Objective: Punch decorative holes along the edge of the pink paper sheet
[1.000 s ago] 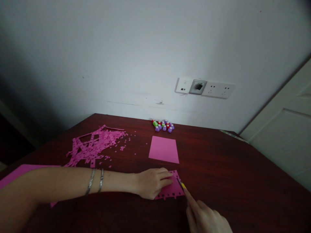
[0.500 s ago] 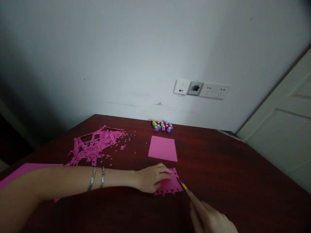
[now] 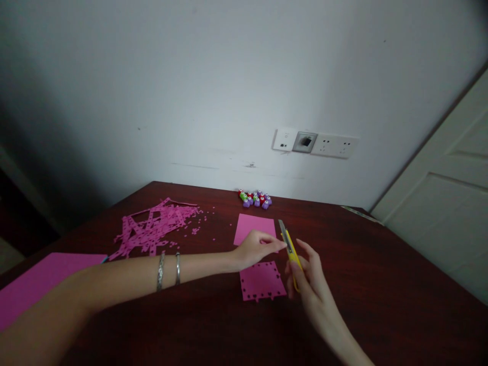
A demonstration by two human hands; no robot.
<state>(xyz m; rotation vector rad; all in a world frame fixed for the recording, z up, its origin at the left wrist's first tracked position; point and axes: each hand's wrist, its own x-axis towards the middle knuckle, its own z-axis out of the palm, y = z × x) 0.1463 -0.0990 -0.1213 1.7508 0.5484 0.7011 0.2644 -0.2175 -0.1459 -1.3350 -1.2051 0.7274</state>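
Observation:
My right hand (image 3: 310,277) is wrapped round a yellow utility knife (image 3: 295,262), its blade out and tilted up to the left. The fingers of my left hand (image 3: 256,250) are pinched together, their tips right at the knife's blade end; I cannot make out anything between them. Below my hands lies a pink sheet with small punched holes along its edges (image 3: 262,282), little tabs jutting from its lower side. Behind my left hand is a plain pink square of paper (image 3: 253,223), partly covered by it.
Pink paper strips and tiny cut-outs (image 3: 152,229) are heaped at the left. A larger pink sheet (image 3: 46,277) lies under my left forearm. Several small red, green and purple punches (image 3: 255,198) stand by the wall, below sockets (image 3: 316,144). A door (image 3: 450,203) is at the right.
My left hand has lifted off the punched sheet and moved up and right to the knife. My right hand has raised the knife from the sheet's right edge and turned it upward.

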